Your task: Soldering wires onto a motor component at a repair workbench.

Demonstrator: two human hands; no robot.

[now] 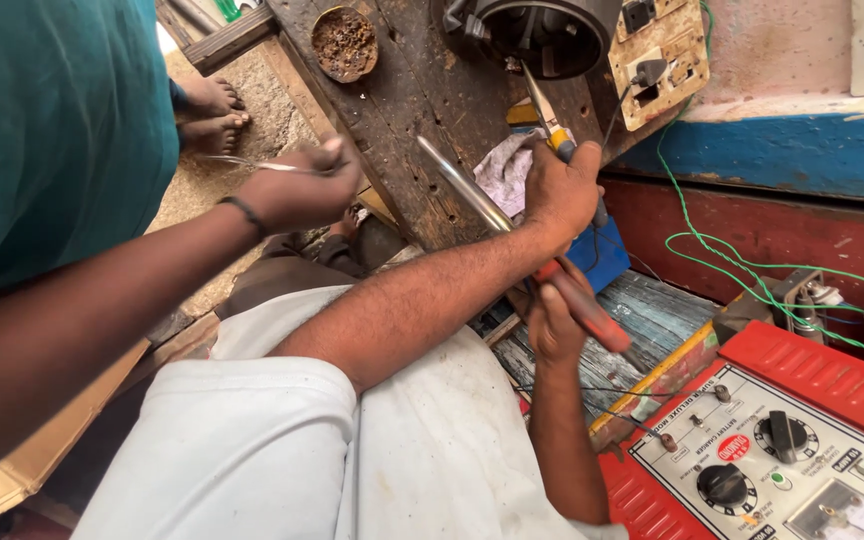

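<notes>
Red-handled pliers (pixel 580 300) w/ metal jaws up at dark motor housing (pixel 542 35). Left hand (pixel 564 190) fingers wrapped tight on upper handle; right hand (pixel 555 325) sits under red grip, its fingers hidden, closure can't tell. Jaw tips partly obscured.

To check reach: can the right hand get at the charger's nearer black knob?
Probably yes: only thin wires lie between right hand and knob, though it holds a red-handled tool.

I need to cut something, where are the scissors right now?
In the head view, upper left: the scissors are in another person's hand, just left of the worn wooden bench.
</notes>
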